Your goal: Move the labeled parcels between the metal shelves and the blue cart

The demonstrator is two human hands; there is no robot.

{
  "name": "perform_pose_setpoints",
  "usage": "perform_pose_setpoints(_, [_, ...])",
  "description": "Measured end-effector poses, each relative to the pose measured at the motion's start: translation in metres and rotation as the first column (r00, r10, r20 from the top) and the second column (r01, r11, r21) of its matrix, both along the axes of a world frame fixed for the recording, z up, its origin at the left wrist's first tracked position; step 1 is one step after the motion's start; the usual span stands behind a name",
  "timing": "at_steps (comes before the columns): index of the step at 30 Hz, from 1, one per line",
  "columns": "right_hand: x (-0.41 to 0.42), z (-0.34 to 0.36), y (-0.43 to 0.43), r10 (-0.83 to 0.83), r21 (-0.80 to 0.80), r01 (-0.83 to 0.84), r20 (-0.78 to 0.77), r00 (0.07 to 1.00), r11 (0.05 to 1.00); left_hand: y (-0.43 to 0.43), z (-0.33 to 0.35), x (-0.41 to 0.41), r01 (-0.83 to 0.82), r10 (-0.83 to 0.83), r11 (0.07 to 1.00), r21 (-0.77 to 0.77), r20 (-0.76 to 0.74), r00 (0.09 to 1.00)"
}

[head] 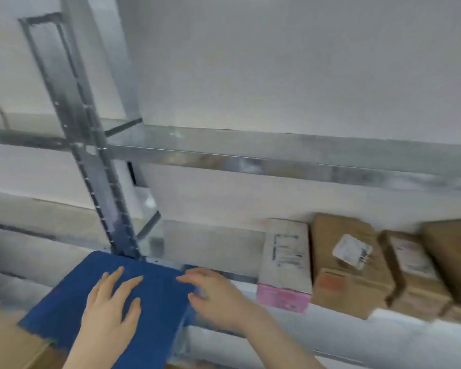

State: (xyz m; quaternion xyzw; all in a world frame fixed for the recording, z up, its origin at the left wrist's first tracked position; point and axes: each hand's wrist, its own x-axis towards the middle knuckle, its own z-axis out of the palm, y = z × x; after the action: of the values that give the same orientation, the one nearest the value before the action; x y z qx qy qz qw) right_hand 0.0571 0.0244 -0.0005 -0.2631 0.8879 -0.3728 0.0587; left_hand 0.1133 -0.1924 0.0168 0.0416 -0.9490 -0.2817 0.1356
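At seven o'clock in my view, a blue panel [157, 315] leans against the foot of the shelf post [99, 166]. The blur keeps me from telling whether it is part of the blue cart or a blue-wrapped parcel. My left hand [112, 302] lies flat on its face, fingers spread and straight, pressing rather than gripping. My right hand [213, 296] is at its upper right corner, fingers reaching over the top edge and thumb by the side. I cannot tell whether it grips that edge or only touches it.

Over at four o'clock, four parcels stand side by side on the lower level of the metal shelves [277, 161]: a pink-ended box [285, 265], a brown box [349, 265] with a white label, and two more brown boxes [415, 275] running off toward three o'clock. The level above shows nothing on it. Plain cardboard [8, 339] peeks in at eight o'clock.

I judge the job mid-way: some parcels sit shelved, and neither hand carries one.
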Motion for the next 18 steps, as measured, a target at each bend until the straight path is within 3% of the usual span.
perform_pose_setpoints(4, [0.028,0.016,0.129,-0.291,0.003,0.292,-0.026,0.956,0.957,0.122,-0.016,-0.036,0.316,-0.316,0.949,0.02,0.02,0.948])
perform_pose_setpoints(10, [0.101,0.023,0.306,-0.623,0.015,0.627,-0.095,0.776,0.779,0.302,-0.018,-0.037,0.616,-0.616,0.788,0.013,0.016,0.788])
perform_pose_setpoints(14, [0.143,0.024,0.399,-0.726,-0.027,0.728,-0.105,0.68,0.685,0.405,-0.009,-0.025,0.727,-0.727,0.686,-0.013,0.027,0.686])
perform_pose_setpoints(18, [0.163,0.025,0.478,-0.764,-0.054,0.764,-0.119,0.634,0.643,0.492,-0.011,-0.009,0.755,-0.756,0.655,0.021,0.039,0.654])
